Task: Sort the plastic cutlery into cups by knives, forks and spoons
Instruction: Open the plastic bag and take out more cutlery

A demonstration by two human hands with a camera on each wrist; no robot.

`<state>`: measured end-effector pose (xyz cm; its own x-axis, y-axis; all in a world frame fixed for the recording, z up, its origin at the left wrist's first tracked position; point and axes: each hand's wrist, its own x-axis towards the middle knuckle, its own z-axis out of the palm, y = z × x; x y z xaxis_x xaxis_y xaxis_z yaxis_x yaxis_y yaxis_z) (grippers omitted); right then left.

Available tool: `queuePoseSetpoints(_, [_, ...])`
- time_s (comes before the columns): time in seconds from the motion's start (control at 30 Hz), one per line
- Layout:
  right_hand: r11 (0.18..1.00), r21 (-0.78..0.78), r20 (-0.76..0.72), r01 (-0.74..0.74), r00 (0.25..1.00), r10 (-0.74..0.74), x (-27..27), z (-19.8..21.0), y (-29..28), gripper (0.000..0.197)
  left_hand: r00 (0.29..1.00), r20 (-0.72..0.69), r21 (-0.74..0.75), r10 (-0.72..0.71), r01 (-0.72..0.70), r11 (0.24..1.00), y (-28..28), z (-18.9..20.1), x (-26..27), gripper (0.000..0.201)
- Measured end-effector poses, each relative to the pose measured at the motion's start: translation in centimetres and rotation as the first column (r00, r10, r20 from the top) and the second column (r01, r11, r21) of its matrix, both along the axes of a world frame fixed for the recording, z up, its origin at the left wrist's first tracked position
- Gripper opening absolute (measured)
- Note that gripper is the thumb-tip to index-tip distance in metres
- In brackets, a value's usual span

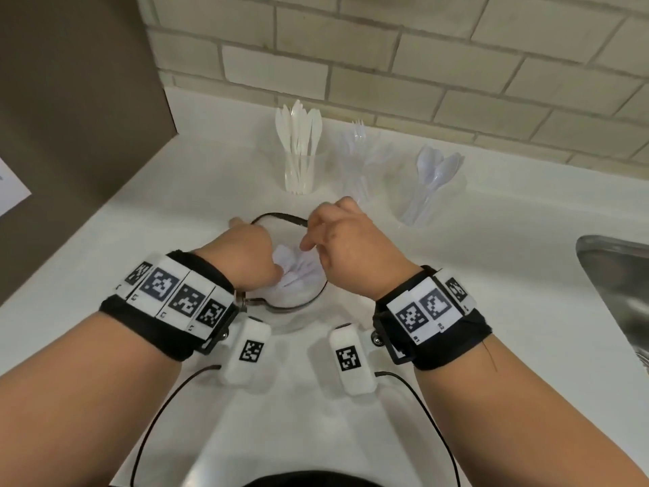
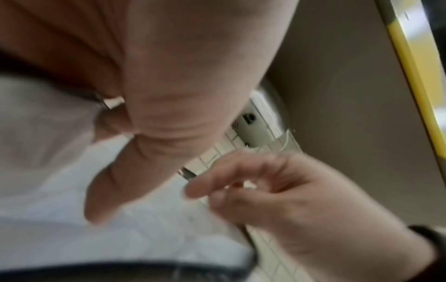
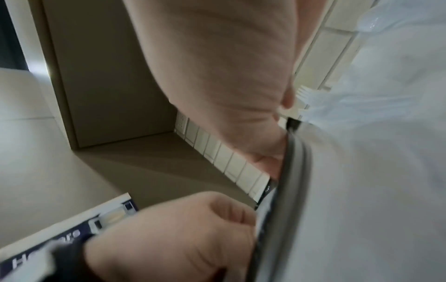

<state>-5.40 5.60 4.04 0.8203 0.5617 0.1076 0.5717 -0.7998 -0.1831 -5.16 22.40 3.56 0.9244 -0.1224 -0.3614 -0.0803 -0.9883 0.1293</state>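
Note:
A clear bowl with a dark rim [image 1: 277,216] sits mid-counter and holds a heap of white and clear cutlery [image 1: 293,267]. My left hand [image 1: 256,247] grips the bowl's left side, thumb inside over the cutlery, a fingertip outside the rim. In the right wrist view its knuckles [image 3: 169,238] curl against the rim [image 3: 293,162]. My right hand [image 1: 310,233] hovers over the bowl's right side, fingers curled and thumb pointing down at the heap. Blur hides whether it pinches a piece. Behind stand cups of knives [image 1: 300,163], forks [image 1: 358,159] and spoons [image 1: 430,181].
A steel sink [image 1: 614,275] cuts into the counter at the right. A brown panel [image 1: 70,100] walls off the left, and a tiled wall [image 1: 386,65] runs behind the cups. Thin black cables [image 1: 158,413] trail from my wrists toward the counter's front edge.

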Motion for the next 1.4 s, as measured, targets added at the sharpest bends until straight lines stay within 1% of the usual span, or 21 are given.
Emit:
queuePoseSetpoints(0.07, [0.962, -0.242, -0.01, 0.126, 0.991, -0.132, 0.1, -0.9, 0.3, 0.025, 0.998, -0.052, -0.022, 0.028, -0.03, 0.999, -0.1, -0.3, -0.6, 0.033])
queuePoseSetpoints(0.13, [0.922, -0.315, -0.156, 0.225, 0.946, -0.284, 0.3, -1.8, 0.3, 0.035, 0.993, -0.108, -0.061, 0.049, -0.056, 0.997, -0.1, -0.6, -1.4, 0.037])
queuePoseSetpoints(0.17, [0.933, -0.281, -0.221, 0.225, 0.931, -0.291, 0.5, -2.2, 0.2, 0.04, 0.992, -0.119, -0.018, 0.031, -0.033, 0.999, 0.1, -0.6, -1.6, 0.035])
queuePoseSetpoints(0.23, [0.969, -0.206, -0.287, 0.134, 0.939, -0.19, 0.6, -2.2, 0.5, 0.051, 0.994, -0.105, 0.067, -0.035, 0.042, 0.997, 0.3, 0.0, -1.7, 0.024])
queuePoseSetpoints(0.27, [0.983, -0.171, -0.311, 0.071, 0.943, -0.123, 0.6, -2.1, 0.6, 0.057, 0.996, -0.077, 0.036, -0.052, 0.054, 0.998, 0.4, 0.2, -1.6, 0.019])
queuePoseSetpoints(0.3, [0.987, -0.159, -0.329, 0.016, 0.942, -0.068, 0.6, -2.0, 0.8, 0.06, 0.996, -0.053, -0.022, -0.071, 0.07, 0.997, 0.6, 0.3, -1.3, 0.024])
queuePoseSetpoints(0.37, [0.984, -0.174, -0.314, -0.046, 0.949, -0.011, 0.7, -1.8, 0.9, 0.059, 0.988, -0.053, -0.113, -0.144, 0.137, 0.984, 0.8, -0.4, -0.6, 0.053])
queuePoseSetpoints(0.43, [0.984, -0.178, -0.19, 0.014, 0.981, -0.048, 0.9, -1.5, 0.7, 0.053, 0.99, -0.046, -0.164, -0.133, 0.124, 0.979, 0.9, -1.5, -0.1, 0.061])
queuePoseSetpoints(0.5, [0.997, -0.033, -0.086, 0.064, 0.994, -0.066, 0.9, -0.8, 1.0, 0.039, 0.996, 0.058, -0.226, -0.064, 0.075, 0.971, 0.9, -2.6, 0.4, 0.045])
queuePoseSetpoints(0.57, [0.993, 0.113, -0.125, 0.031, 0.992, -0.017, 0.7, -0.6, 1.8, 0.027, 0.99, 0.144, -0.28, 0.006, 0.035, 0.959, 0.6, -2.8, 0.3, 0.016])
queuePoseSetpoints(0.6, [0.997, 0.067, -0.183, 0.038, 0.983, -0.025, 0.7, -0.9, 2.3, 0.023, 0.986, 0.163, -0.307, 0.038, 0.014, 0.951, 0.6, -2.9, 0.3, 0.014])
queuePoseSetpoints(0.63, [0.996, -0.065, -0.236, 0.063, 0.969, -0.076, 0.8, -1.5, 2.6, 0.02, 0.984, 0.162, -0.339, 0.074, -0.015, 0.941, 0.6, -3.2, 0.3, 0.024])
queuePoseSetpoints(0.7, [0.937, -0.316, -0.222, 0.15, 0.948, -0.227, 1.3, -2.5, 2.8, 0.008, 0.984, 0.098, -0.331, 0.148, -0.108, 0.937, 0.7, -3.6, 0.0, 0.052])
queuePoseSetpoints(0.73, [0.909, -0.373, -0.202, 0.187, 0.94, -0.276, 1.5, -2.7, 2.8, 0.005, 0.982, 0.082, -0.298, 0.169, -0.138, 0.945, 0.8, -3.6, -0.3, 0.06])
queuePoseSetpoints(0.8, [0.891, -0.405, -0.226, 0.205, 0.922, -0.315, 1.9, -2.6, 2.9, 0.014, 0.982, 0.06, -0.26, 0.178, -0.157, 0.953, 1.0, -3.9, -0.7, 0.065])
queuePoseSetpoints(0.87, [0.915, -0.343, -0.264, 0.21, 0.914, -0.309, 2.2, -2.3, 3.2, 0.006, 0.982, 0.041, -0.268, 0.185, -0.168, 0.949, 1.3, -3.9, -0.8, 0.07])
queuePoseSetpoints(0.93, [0.915, -0.292, -0.305, 0.277, 0.88, -0.364, 2.6, -2.3, 3.7, 0.016, 0.983, 0.031, -0.272, 0.182, -0.167, 0.948, 1.5, -4.3, -0.6, 0.076])
queuePoseSetpoints(1.07, [0.875, -0.362, -0.372, 0.321, 0.811, -0.452, 3.4, -3.5, 5.1, 0.024, 0.988, 0.015, -0.351, 0.154, -0.139, 0.926, 1.5, -4.8, -0.6, 0.066])
queuePoseSetpoints(1.13, [0.889, -0.323, -0.433, 0.325, 0.784, -0.444, 3.7, -3.8, 5.3, 0.035, 0.978, 0.049, -0.395, 0.203, -0.168, 0.903, 1.5, -4.8, -0.5, 0.053])
queuePoseSetpoints(1.23, [0.944, -0.225, -0.506, 0.243, 0.799, -0.326, 4.0, -3.4, 5.0, 0.026, 0.947, 0.125, -0.366, 0.295, -0.232, 0.901, 1.3, -4.4, -0.7, 0.048])
queuePoseSetpoints(1.4, [0.94, -0.334, -0.48, 0.065, 0.847, -0.229, 4.1, -2.6, 5.0, 0.019, 0.937, 0.106, -0.292, 0.334, -0.292, 0.911, 1.4, -4.1, -1.1, 0.053])
